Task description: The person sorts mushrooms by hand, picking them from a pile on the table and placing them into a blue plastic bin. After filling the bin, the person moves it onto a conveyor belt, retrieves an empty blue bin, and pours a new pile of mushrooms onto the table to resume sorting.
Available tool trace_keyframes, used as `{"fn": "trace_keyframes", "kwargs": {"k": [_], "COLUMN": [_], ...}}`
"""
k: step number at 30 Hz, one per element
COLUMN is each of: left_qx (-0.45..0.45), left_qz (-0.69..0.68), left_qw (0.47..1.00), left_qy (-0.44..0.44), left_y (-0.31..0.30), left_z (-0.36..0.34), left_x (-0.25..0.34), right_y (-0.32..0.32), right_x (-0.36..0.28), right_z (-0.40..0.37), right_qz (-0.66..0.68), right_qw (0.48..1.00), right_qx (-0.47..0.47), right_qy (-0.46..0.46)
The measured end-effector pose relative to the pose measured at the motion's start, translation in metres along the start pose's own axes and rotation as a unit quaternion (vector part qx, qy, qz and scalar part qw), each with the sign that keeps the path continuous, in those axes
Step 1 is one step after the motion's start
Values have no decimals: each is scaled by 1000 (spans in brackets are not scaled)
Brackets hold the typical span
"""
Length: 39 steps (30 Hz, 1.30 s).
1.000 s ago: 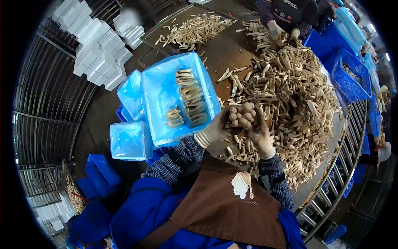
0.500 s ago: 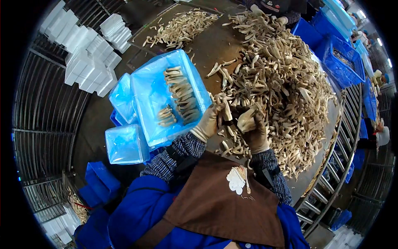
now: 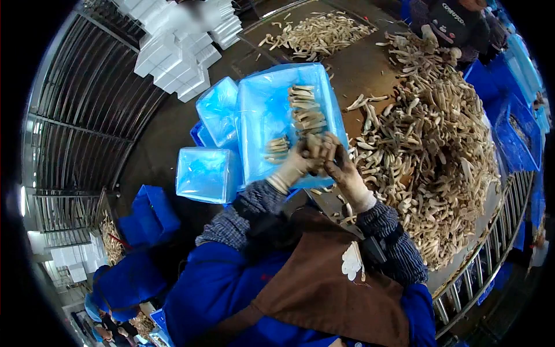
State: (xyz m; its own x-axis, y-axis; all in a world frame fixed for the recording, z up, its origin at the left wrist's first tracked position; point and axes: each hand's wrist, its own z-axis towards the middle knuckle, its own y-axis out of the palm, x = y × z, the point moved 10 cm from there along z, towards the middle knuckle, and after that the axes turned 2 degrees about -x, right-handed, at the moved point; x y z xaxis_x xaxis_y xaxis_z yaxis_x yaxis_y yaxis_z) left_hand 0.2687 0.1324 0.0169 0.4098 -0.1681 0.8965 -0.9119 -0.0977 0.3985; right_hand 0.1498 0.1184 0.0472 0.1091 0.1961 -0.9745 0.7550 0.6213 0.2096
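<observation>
Both gloved hands meet over the lower right part of a blue-lined box (image 3: 254,115). My left hand (image 3: 296,166) is closed round one side of a small bunch of mushrooms (image 3: 319,148). Against the other side of the bunch press the fingers of my right hand (image 3: 345,172). Inside the box lies a long row of mushrooms (image 3: 306,110), partly hidden at its lower end, and a shorter row (image 3: 277,148) to its left. A large heap of loose mushrooms (image 3: 433,156) covers the table right of my hands.
Two smaller blue-lined boxes (image 3: 217,110) (image 3: 203,173) stand left of the large one. Another mushroom pile (image 3: 321,34) lies at the back. White foam boxes (image 3: 173,58) are stacked at upper left. A person in a dark apron (image 3: 448,23) is behind the heap. Metal rails (image 3: 491,237) run at right.
My hands have come together from the heap's edge to over the box, now on one bunch of mushrooms. The camera view has shifted, so the scene sits further right.
</observation>
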Motion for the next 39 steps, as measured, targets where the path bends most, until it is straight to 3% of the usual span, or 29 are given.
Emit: {"fn": "trace_keyframes", "kwargs": {"k": [1,3,4,6,7,9,10,11,14,17,18,19,21,22,24,25,26,27,28,30,33,34,35,37,39], "left_qx": [7,-19,-19,-76,-80,-158,-182,-189,-180,-220,-208,-215,-267,-271,-267,-270,-269,-266,-267,-232,-163,-179,-183,-194,-237], "left_qz": [102,332,332,602,600,755,785,784,789,763,796,795,852,851,850,849,834,817,816,757,742,754,754,791,524], "left_qw": [995,943,943,788,788,630,582,581,586,607,568,567,439,439,453,452,481,507,507,610,649,631,630,577,814], "left_qy": [22,20,17,-109,-113,-93,-107,-106,44,7,-7,-11,-95,-97,41,39,-18,-75,-75,-36,35,44,45,61,-87], "left_y": [-24,-59,-70,-88,-100,-112,-114,-116,-103,-90,-88,-90,-119,-129,-118,-121,-121,-122,-120,-111,-117,-128,-133,-125,-99], "left_z": [1,2,-1,-5,-5,-7,-7,-8,-8,-12,-13,-14,-17,-18,-18,-17,-12,-8,-6,4,17,21,19,21,15], "left_x": [25,58,71,65,53,13,-5,-18,-34,-12,2,8,1,0,12,10,14,17,23,42,39,19,13,0,5], "right_y": [-2,8,9,-2,-13,-33,-40,-58,-92,-127,-138,-150,-156,-157,-155,-152,-158,-164,-179,-191,-192,-188,-179,-158,-135], "right_x": [24,25,24,29,27,18,8,25,28,35,48,62,66,60,41,35,43,59,90,123,124,118,105,75,43], "right_z": [10,12,10,2,-1,-8,-13,-16,-33,-59,-70,-82,-95,-99,-107,-108,-115,-124,-139,-152,-154,-151,-143,-137,-145], "right_qz": [-93,-71,-70,51,62,41,64,65,22,-4,6,16,79,-2,-167,-235,-337,-336,-139,64,-124,-176,-149,-62,67], "right_qw": [996,996,996,995,992,990,989,990,984,965,963,961,953,960,949,939,908,908,945,940,942,939,941,931,885], "right_qx": [2,-25,-24,15,34,60,90,104,160,241,255,268,278,270,263,241,228,229,279,320,292,282,281,311,385], "right_qy": [-7,46,49,87,101,118,101,74,78,98,87,74,90,79,57,65,97,99,101,97,111,88,112,179,252]}}
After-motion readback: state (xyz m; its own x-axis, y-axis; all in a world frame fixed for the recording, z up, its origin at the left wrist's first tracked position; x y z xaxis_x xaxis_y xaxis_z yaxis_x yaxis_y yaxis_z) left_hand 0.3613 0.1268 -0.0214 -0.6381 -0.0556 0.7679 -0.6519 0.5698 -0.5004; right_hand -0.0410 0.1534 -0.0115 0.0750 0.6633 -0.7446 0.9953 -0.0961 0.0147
